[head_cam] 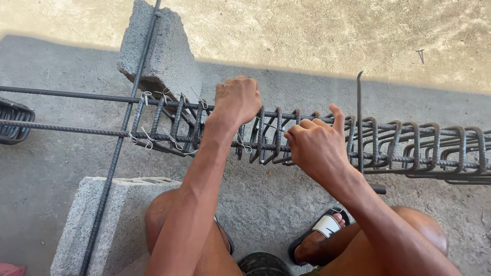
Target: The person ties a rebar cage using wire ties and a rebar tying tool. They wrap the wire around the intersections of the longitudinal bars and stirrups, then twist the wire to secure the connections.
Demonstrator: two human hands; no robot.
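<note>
left hand [236, 98] clenched on rebar cage [307, 138] | right hand [312, 145] pinches tie wire [276, 129] beside it | wire best twisted snug

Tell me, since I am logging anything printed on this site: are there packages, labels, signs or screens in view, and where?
None in view: no package, label, sign or screen.
The nearest to a marking is a plain white band on the black sandal, bottom centre, below the right hand.
</note>
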